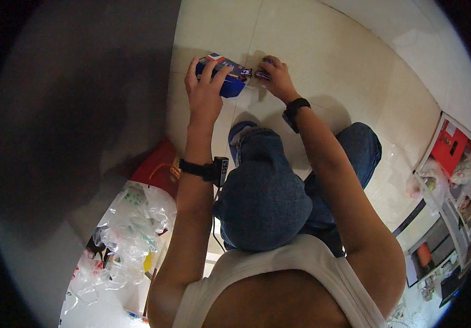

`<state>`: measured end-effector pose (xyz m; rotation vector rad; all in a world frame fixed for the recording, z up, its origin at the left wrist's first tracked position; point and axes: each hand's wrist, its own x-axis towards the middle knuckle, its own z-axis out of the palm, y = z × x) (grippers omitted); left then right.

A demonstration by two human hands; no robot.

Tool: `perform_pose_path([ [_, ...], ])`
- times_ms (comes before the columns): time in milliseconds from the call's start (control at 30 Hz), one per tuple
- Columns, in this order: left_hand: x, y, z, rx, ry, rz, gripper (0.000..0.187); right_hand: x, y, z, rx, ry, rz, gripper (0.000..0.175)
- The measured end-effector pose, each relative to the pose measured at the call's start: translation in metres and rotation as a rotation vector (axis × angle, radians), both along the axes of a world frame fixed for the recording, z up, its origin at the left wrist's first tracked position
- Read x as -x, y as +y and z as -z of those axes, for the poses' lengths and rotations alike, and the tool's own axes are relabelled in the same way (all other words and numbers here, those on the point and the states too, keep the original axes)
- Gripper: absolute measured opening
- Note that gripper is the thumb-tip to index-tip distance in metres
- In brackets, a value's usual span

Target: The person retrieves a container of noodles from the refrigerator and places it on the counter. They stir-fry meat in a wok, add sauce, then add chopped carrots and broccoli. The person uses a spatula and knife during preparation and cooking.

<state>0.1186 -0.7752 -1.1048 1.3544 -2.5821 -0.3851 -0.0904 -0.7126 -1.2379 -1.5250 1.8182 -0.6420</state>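
My left hand (206, 92) grips a blue printed cardboard box (232, 87) from above, with fingers spread across its top. The box lies tilted just over the tiled floor, its end turned towards my right hand. At that end a small dark printed packet (245, 73) pokes out. My right hand (277, 76) is closed around one or more similar small dark wrapped packets (263, 74); the fingers hide how many. Only a narrow gap separates these packets from the box end.
Beige floor tiles (334, 61) spread ahead, with a dark grey upright surface (96, 102) along the left. A red bag (157, 164) and crumpled clear plastic bags (133, 229) lie by my left arm. On the right stands a rack (428, 158) holding a red box (448, 147) and bagged items.
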Motion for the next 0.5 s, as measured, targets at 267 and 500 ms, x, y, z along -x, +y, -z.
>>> perform_pose_path([
  [267, -0.007, -0.005, -0.006, -0.070, 0.303, -0.140, 0.057, -0.036, -0.014, -0.086, -0.107, -0.575, 0.083, 0.051],
  [500, 0.014, 0.002, -0.047, -0.512, 0.949, -0.343, 0.062, -0.004, -0.013, -0.236, 0.383, -0.127, -0.280, 0.049],
])
